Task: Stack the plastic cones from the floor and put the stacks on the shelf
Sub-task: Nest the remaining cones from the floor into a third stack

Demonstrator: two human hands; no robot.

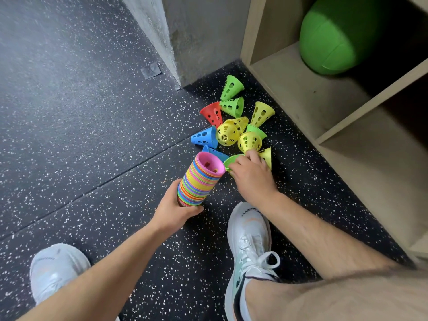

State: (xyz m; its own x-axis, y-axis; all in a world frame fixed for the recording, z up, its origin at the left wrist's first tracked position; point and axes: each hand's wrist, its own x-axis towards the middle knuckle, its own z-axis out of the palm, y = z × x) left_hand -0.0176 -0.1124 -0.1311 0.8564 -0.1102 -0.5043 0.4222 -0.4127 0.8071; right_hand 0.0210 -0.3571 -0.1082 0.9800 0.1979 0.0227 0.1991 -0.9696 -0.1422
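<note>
- Plastic, thin-walled and full of holes: the loose cones (pixel 228 133) look light and stiff with a little give. Judgement: easiest to pinch by the wide rim, and apt to roll if nudged.
- They lie on their sides on the speckled floor (pixel 92 135), just beyond the hands, near the shelf (pixel 289 89) on the right.
- Stack (pixel 201 181) of many nested cones, pink one outermost, is held tilted at centre. The left hand (pixel 176 209) wraps its near end, fingers curled round it.
- Judgement: the stack is heavier than a single cone and could slide apart if lifted by the top rims alone, so a hold low down is safest.
- Right hand (pixel 251 174) grips a green cone (pixel 231 161) just right of the stack's mouth, fingers curled over its rim.
- Hidden: most of the green cone and the right thumb. A blue cone sits partly behind the stack.
- Number of cones in the stack cannot be told.
- Shelf is cut off at the right, and a green ball (pixel 335 35) in its far compartment is partly out of view.
</note>
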